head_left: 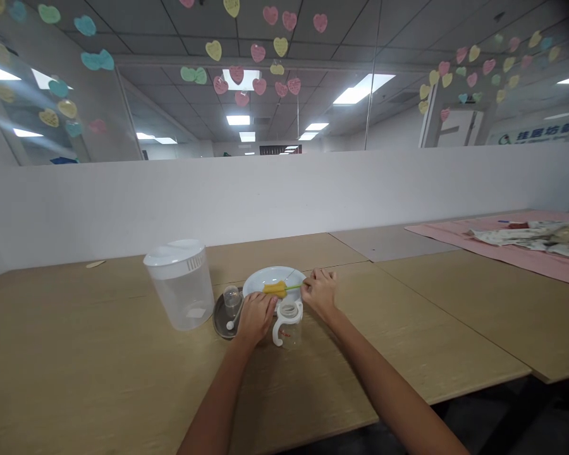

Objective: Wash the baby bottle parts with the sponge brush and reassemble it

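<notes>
A bottle brush with a yellow sponge head (275,289) and a thin green stem (293,287) is held over a white basin (265,273). My right hand (320,292) is closed around the far end of the stem. My left hand (256,316) has its fingers curled against the near side of the sponge; part of its grip is hidden. Between my hands, in front of the basin, stands a clear baby bottle (291,332) without a lid, with a white handle (277,332).
Left of my left hand, a dark oval tray (221,325) holds a clear cap (232,300) and a thin tube with a white ball end (230,325). A tall translucent lidded container (183,294) stands further left. Pink cloth (448,230) covers the far right table.
</notes>
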Action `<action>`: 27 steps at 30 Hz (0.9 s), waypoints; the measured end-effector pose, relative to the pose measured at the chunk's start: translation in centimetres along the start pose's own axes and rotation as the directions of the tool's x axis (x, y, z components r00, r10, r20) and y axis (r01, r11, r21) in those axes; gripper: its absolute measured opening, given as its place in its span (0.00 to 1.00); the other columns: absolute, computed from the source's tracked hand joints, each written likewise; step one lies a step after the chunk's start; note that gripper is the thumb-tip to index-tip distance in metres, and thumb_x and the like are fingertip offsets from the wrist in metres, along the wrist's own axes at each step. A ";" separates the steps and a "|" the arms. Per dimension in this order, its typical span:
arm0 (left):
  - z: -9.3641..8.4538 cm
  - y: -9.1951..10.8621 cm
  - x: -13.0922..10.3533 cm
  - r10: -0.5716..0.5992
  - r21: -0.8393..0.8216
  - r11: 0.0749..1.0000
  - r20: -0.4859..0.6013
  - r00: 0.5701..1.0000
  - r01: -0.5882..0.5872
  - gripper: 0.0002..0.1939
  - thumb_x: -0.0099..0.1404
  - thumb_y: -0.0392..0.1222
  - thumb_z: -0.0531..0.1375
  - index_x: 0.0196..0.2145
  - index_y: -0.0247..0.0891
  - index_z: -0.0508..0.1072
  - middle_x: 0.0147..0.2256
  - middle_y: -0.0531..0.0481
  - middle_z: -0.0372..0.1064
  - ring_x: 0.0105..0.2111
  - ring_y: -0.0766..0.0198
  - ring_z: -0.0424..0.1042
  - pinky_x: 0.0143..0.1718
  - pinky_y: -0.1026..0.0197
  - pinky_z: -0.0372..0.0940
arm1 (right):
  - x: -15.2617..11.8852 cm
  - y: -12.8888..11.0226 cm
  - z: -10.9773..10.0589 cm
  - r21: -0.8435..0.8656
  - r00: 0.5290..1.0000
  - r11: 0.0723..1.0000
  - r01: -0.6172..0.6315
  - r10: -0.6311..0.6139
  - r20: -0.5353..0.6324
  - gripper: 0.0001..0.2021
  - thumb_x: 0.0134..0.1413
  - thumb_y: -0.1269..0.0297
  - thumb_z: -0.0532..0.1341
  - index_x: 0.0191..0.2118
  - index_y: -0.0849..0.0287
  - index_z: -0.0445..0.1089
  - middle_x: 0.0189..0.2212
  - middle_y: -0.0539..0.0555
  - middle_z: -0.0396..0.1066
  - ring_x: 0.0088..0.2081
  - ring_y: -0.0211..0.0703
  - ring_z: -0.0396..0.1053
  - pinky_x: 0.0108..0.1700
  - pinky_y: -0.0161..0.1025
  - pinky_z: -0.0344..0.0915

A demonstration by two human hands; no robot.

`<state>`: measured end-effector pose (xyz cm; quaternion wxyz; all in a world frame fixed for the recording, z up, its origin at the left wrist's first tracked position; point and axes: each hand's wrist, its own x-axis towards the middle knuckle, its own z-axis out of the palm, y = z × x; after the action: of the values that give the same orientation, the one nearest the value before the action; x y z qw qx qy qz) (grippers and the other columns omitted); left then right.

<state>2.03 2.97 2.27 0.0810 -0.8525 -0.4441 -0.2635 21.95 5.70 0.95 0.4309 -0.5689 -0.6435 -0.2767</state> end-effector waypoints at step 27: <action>0.4 -0.1 0.0 -0.057 0.082 0.995 -0.036 0.998 0.060 0.20 0.68 0.46 0.44 0.34 0.38 0.73 0.35 0.45 0.71 0.40 0.58 0.65 0.45 0.54 0.55 | 0.2 0.3 -0.4 -0.123 0.999 0.991 -0.044 0.043 -0.004 0.09 0.40 0.71 0.57 0.17 0.60 0.72 0.22 0.54 0.62 0.30 0.40 0.53 0.35 0.41 0.42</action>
<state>2.06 3.21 1.91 0.1162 -0.8305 -0.4781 -0.2612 22.37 5.53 1.26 0.4014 -0.6080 -0.6124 -0.3068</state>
